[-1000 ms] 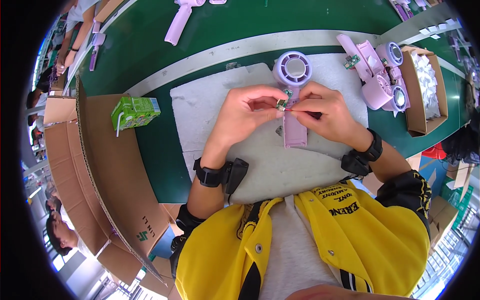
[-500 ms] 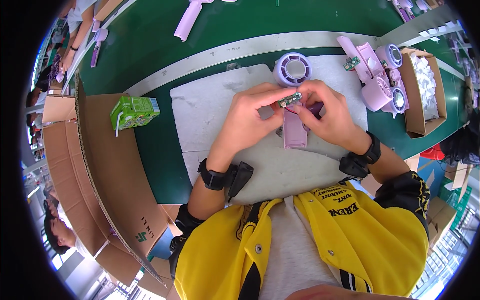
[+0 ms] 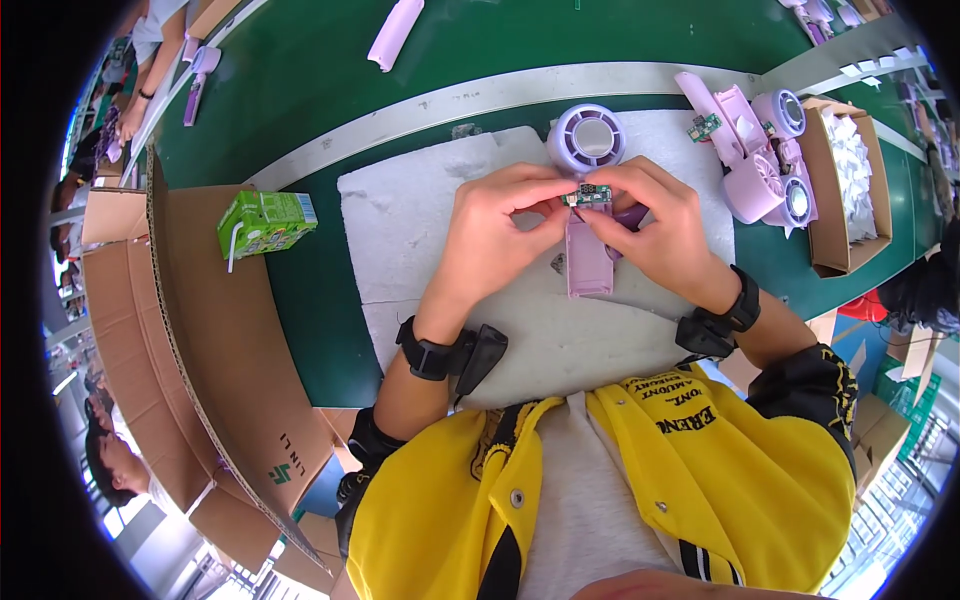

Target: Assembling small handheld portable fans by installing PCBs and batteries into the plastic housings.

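Here, left fingers (image 3: 545, 188) and right fingers (image 3: 622, 178) pinch a green circuit board (image 3: 590, 195), partly hiding the pink handle (image 3: 591, 265).

Smooth plastic fan handle (image 3: 590, 268), matt cardboard box (image 3: 225, 320)

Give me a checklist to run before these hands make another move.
1. Circuit board gripped by left hand and right hand: ok, fingertips at both ends.
2. One hand free: not ok, both are on the board.
3. Pink handle piece lying on the work surface: ok.
4. Fan head joined to that piece: cannot tell, hands hide the area between.
5. Green drink carton off the white pad: ok.
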`<action>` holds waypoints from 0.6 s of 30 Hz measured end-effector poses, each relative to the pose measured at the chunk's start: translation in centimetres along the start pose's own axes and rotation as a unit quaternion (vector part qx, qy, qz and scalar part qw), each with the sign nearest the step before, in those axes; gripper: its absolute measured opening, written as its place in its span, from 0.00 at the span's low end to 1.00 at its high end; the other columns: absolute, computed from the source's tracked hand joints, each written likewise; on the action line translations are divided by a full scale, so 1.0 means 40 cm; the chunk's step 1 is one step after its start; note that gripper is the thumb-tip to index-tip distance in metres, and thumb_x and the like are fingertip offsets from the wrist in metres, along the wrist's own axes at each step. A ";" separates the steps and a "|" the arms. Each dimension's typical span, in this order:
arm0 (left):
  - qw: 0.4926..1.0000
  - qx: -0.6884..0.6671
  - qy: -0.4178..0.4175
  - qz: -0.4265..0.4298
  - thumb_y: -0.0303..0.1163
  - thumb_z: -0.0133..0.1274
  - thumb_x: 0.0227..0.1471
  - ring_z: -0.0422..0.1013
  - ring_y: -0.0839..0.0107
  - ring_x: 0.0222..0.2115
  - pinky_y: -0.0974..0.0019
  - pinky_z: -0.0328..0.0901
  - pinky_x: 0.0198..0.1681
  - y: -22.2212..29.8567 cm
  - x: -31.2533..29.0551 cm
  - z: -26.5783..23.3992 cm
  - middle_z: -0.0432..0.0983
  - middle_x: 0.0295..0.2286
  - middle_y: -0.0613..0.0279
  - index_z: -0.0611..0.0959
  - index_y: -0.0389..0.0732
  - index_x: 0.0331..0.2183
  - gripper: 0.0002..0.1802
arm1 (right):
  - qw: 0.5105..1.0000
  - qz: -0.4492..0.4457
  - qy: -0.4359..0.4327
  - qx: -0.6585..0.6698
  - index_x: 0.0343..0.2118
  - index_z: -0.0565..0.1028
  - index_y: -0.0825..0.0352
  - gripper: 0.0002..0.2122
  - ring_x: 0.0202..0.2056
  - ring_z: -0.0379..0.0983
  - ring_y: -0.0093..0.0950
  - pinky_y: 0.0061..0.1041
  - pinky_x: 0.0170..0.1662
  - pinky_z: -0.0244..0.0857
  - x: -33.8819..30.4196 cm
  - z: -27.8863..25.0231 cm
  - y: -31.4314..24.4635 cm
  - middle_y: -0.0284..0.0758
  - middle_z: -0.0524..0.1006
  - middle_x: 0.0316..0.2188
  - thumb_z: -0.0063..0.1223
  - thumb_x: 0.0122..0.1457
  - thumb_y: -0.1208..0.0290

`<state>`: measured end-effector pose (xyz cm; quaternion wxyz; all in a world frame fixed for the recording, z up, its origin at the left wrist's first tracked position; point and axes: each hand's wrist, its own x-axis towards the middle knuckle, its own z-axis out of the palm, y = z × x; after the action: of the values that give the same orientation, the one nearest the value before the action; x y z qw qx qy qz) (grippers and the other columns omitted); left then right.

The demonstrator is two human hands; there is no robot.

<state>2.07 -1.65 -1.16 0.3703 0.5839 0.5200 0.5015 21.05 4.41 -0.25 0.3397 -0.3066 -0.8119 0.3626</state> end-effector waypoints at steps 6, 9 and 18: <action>0.995 0.082 0.017 0.047 0.17 0.60 0.39 0.78 0.66 0.27 0.69 0.74 0.31 0.006 -0.005 0.009 0.81 0.32 0.56 0.86 0.38 0.35 0.16 | 1.000 0.002 0.003 -0.019 0.39 0.78 0.68 0.16 0.24 0.76 0.22 0.19 0.26 0.70 -0.004 0.003 0.003 0.35 0.78 0.33 0.67 0.44 0.81; 0.992 0.114 0.021 0.059 0.18 0.60 0.38 0.78 0.65 0.26 0.70 0.73 0.30 0.011 -0.008 0.012 0.80 0.31 0.57 0.86 0.38 0.35 0.16 | 1.000 -0.001 0.009 -0.024 0.39 0.78 0.68 0.16 0.24 0.77 0.22 0.19 0.26 0.71 -0.006 0.003 0.004 0.36 0.78 0.33 0.67 0.44 0.81; 0.991 0.114 0.033 0.056 0.18 0.60 0.37 0.78 0.67 0.24 0.70 0.73 0.28 0.013 0.000 0.013 0.80 0.27 0.59 0.87 0.39 0.32 0.14 | 0.997 -0.024 0.012 -0.068 0.38 0.79 0.68 0.16 0.25 0.79 0.23 0.20 0.26 0.72 -0.002 0.001 0.007 0.36 0.78 0.33 0.68 0.43 0.80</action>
<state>2.70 -1.69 -0.77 0.2557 0.6338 0.5518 0.4779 21.15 4.48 -0.53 0.3359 -0.3138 -0.8378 0.2946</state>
